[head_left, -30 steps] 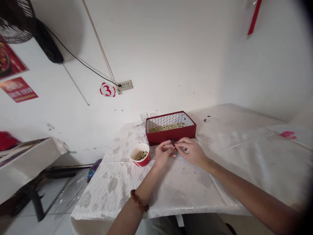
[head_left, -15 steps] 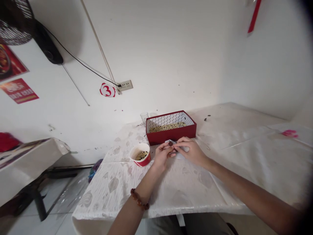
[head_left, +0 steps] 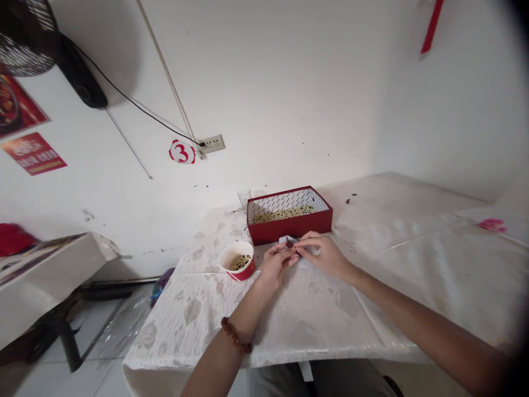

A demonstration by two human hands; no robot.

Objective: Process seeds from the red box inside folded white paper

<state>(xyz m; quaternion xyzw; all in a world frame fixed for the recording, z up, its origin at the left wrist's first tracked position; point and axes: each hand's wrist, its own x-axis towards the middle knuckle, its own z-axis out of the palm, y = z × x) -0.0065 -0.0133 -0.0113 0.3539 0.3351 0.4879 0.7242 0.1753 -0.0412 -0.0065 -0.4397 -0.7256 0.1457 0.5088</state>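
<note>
Fingertips of my left hand [head_left: 275, 264] pinch a small dark reddish-brown piece [head_left: 290, 244], too small to name more exactly. My right hand [head_left: 324, 252] meets it there, thumb and forefinger closed at the piece's right edge. Under and behind the fingers lies something white like thin paper or tissue [head_left: 306, 263], partly covered by the hands. Just beyond them stands a dark red box [head_left: 289, 227], open at the top, with a patterned white lining and pale and black grains inside. Left of my left hand is a red and white paper tub [head_left: 243, 270] holding similar grains.
A drinking glass [head_left: 244, 198] stands behind the box's left end. The table wears a pale patterned cloth [head_left: 297, 331]. Dark scraps [head_left: 348, 200] lie right of the box, near the wall. Another table [head_left: 61, 264] is at left, below a wall fan [head_left: 78, 77].
Both hands stay at nearly the same spot. The fingers have shifted slightly on the small piece, which has turned a little. Box and tub have not moved.
</note>
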